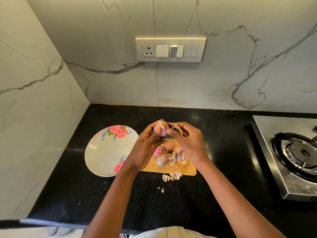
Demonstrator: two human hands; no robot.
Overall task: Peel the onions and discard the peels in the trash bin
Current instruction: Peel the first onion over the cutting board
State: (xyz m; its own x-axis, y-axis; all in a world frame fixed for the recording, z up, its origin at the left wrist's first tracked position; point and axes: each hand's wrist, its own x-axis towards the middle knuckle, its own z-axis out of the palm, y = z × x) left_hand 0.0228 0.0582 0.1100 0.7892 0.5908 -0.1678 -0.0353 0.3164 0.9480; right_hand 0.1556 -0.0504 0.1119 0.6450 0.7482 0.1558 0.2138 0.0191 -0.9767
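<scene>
Plate (103, 152) bare — onions (169, 152) (with peels (177, 159)) on board (188, 170).

The desk (214, 127) is black speckled stone, polished enough to throw back light. Behind it at 12 o'clock, the wall tiles (103, 48) look like glossy white marble with grey veins. The plate (103, 155) at 9 o'clock is smooth, glazed white with printed roses. The cutting board (188, 170) is matt pale wood. Peels (173, 175) on it look papery and dry. At 3 o'clock, the stove (274, 160) is brushed steel, scuffed.
</scene>
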